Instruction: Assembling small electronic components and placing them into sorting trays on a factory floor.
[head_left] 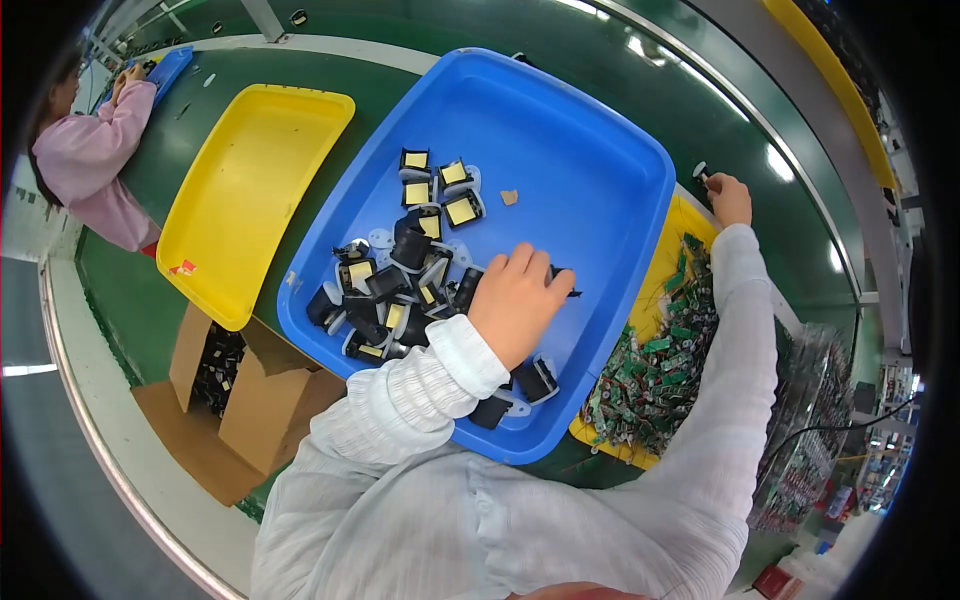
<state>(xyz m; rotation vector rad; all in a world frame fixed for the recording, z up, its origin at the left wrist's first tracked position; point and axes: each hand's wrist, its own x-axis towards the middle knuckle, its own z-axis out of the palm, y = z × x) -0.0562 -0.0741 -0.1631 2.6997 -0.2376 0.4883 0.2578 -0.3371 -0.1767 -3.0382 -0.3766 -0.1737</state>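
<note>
My left hand [520,305] reaches into the blue tray [590,140], its fingers curled round a black plastic part [573,292] mostly hidden under them. Around it lie several black plastic housings [360,272] with pale yellow faces and light grey rounded tabs, heaped toward the tray's left and near side. Out to the right, past the tray, my right hand [732,200] is closed with its fingertips on a small black-and-white part [702,173] at the green surface. A small tan scrap [510,197] lies on the tray floor.
A yellow tray [668,270] heaped with green circuit boards and wires [665,365] sits under my right arm. Another yellow tray [250,190] and an open cardboard box [270,400] of black parts are left. A co-worker in a pink sleeve [125,125] sits far left. A metal rail [740,100] runs behind.
</note>
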